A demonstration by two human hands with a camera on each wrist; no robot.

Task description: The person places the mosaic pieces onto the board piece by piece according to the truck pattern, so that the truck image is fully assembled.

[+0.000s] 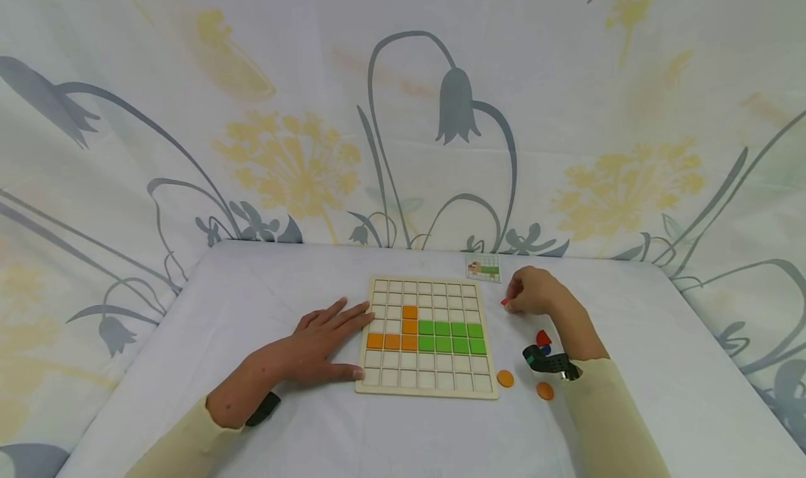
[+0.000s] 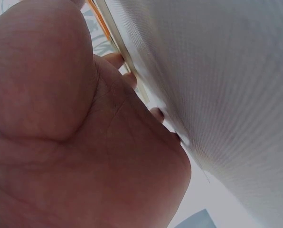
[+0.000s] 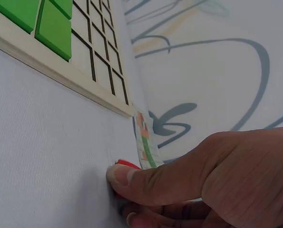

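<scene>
A wooden grid board point(image 1: 427, 395) lies on the white cloth, with orange square tiles point(image 1: 409, 326) and green square tiles point(image 1: 443, 345) set in its cells. My left hand point(image 1: 317, 350) has its fingers spread, with fingertips and thumb at the board's left edge; its palm fills much of the left wrist view. To the right of the board, my right hand point(image 1: 534, 292) pinches a small red piece point(image 3: 127, 163) between thumb and fingers, low over the cloth. The fingers cover most of that piece, so its full shape is hidden.
Just beyond the board's top right corner lies a small picture card point(image 1: 483, 268). Near the right wrist are another red piece point(image 1: 543, 337), a blue piece point(image 1: 546, 350), and two orange discs, one by the board point(image 1: 505, 378). A flower-patterned curtain point(image 1: 415, 184) hangs behind the table.
</scene>
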